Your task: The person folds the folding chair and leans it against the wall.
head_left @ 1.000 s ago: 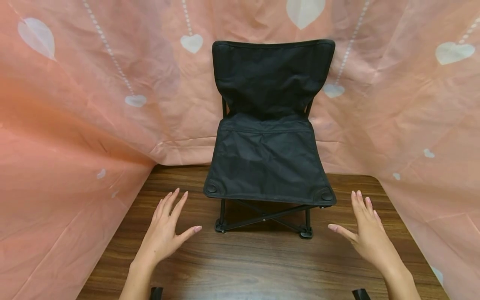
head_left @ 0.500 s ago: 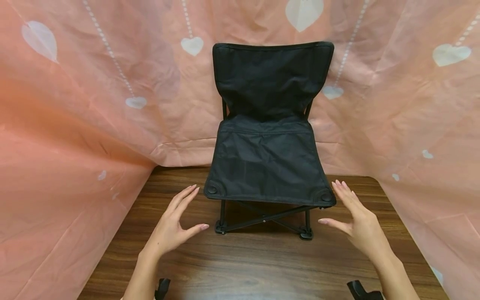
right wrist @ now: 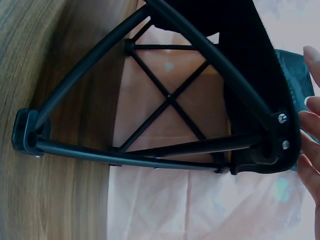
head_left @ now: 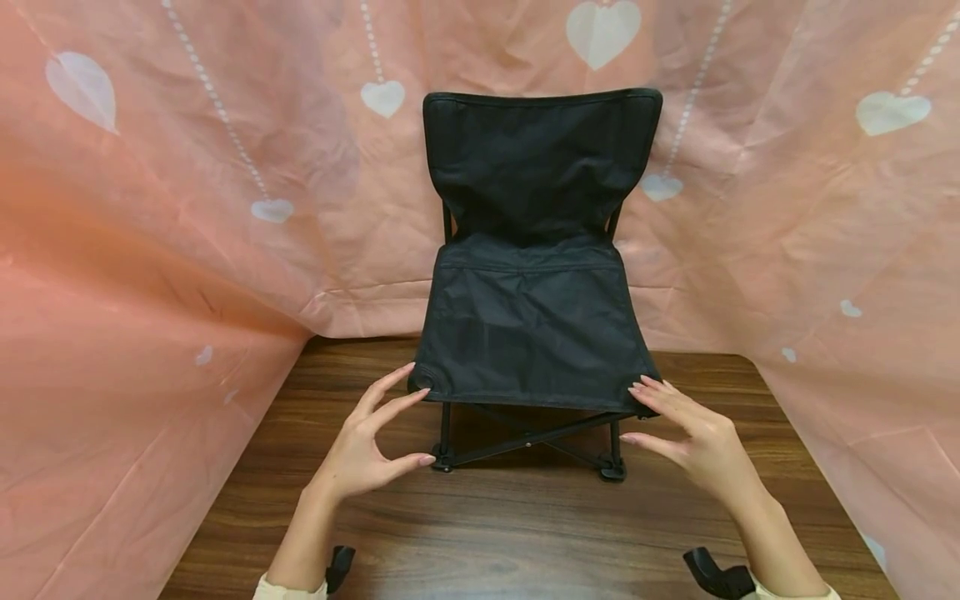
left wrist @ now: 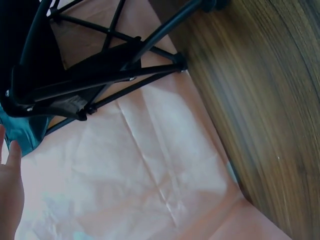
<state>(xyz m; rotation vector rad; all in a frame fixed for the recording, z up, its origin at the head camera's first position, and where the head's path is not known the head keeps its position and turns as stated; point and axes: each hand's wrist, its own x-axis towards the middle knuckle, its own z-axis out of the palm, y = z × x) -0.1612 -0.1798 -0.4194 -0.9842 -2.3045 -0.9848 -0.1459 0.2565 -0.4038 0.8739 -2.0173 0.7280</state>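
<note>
A black folding chair [head_left: 525, 333] with a fabric seat and backrest stands unfolded on the wood floor, facing me. My left hand [head_left: 367, 442] is at the seat's front left corner, fingers spread and slightly bent, thumb apart and lower. On the other side my right hand [head_left: 693, 442] has its fingertips over the front right corner, with the thumb below the seat edge. In the right wrist view the fingers [right wrist: 311, 135] lie right beside the seat corner. The left wrist view shows only part of the hand [left wrist: 11, 195] near the chair frame [left wrist: 100, 80].
Pink cloth [head_left: 360, 200] printed with white hearts hangs behind the chair and along both sides. Brown wood floor [head_left: 510, 525] lies under the chair. Black curved pieces [head_left: 712, 575] show by each wrist, below cream sleeves [head_left: 288, 590].
Both hands have moved inward and forward, from beside the chair to the front corners of its seat. The fingers have bent a little. The chair has stayed in place.
</note>
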